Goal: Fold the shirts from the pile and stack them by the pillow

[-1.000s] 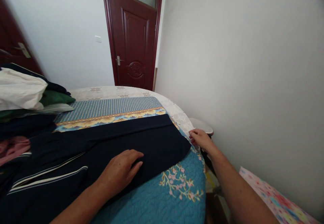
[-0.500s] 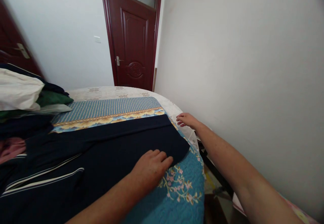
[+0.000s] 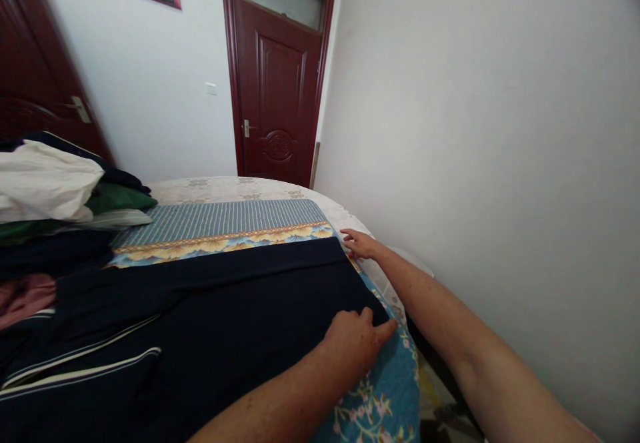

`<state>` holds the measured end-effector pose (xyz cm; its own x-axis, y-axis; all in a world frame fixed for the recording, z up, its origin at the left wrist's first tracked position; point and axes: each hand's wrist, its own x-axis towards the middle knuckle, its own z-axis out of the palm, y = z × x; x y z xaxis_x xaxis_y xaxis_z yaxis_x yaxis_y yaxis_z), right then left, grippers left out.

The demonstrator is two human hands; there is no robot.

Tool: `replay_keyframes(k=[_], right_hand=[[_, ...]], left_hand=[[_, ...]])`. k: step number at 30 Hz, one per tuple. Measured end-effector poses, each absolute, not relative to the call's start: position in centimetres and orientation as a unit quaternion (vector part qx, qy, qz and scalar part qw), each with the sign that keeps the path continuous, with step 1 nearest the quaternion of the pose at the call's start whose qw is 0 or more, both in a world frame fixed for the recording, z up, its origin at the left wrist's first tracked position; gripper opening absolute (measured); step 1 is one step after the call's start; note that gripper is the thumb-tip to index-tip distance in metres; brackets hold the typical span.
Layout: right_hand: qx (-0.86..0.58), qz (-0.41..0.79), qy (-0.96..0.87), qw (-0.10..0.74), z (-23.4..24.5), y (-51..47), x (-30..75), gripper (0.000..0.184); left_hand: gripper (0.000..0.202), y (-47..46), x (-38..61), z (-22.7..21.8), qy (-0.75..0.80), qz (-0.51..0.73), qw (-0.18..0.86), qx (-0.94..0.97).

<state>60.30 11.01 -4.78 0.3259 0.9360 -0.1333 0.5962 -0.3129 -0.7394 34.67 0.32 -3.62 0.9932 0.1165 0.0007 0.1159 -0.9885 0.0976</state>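
A dark navy garment (image 3: 280, 303) with white-striped trim lies spread over a blue quilted cover (image 3: 380, 369) with pink flowers. Resting on its near right corner is my left hand (image 3: 356, 336), thumb and fingers apart. My right hand (image 3: 361, 244) is by the far right corner of the garment, its fingers apart and nothing visible in them. Whether those fingertips touch the cloth, I cannot tell. The fingertips of my left hand partly hide the garment's edge.
A heap of clothes, with a white piece (image 3: 50, 183) and a green piece (image 3: 123, 197), lies at left. Pink cloth (image 3: 30, 296) sits nearer. A patterned white tablecloth (image 3: 225, 186) covers the round table. A wall (image 3: 475, 129) stands close at right, a red door (image 3: 280, 89) behind.
My left hand has slid right across the garment to its near corner. My right hand has come closer to the far corner. The view has shifted, bringing more of a wall clock into sight.
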Motion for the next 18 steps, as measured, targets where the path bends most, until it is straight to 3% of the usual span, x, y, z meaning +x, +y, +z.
replay_keyframes(k=[4,8,12,18], right_hand=[[-0.749,0.224,-0.590,0.200,-5.4,12.8,60.9,0.062],[-0.750,0.183,-0.610,0.178,-5.8,14.5,61.2,0.049],[-0.755,0.180,-0.605,0.179,-6.3,15.2,61.6,0.028],[-0.748,0.182,-0.606,0.200,-6.5,15.7,61.9,0.028]], left_hand=[[0.054,0.5,35.4,-3.2,0.079,-0.029,0.067,0.994],[0.087,0.6,36.3,-3.1,0.090,-0.021,0.073,0.993],[0.055,0.9,37.8,-3.2,0.110,-0.036,0.092,0.989],[0.031,1.5,39.0,-3.6,0.107,-0.039,0.114,0.987]])
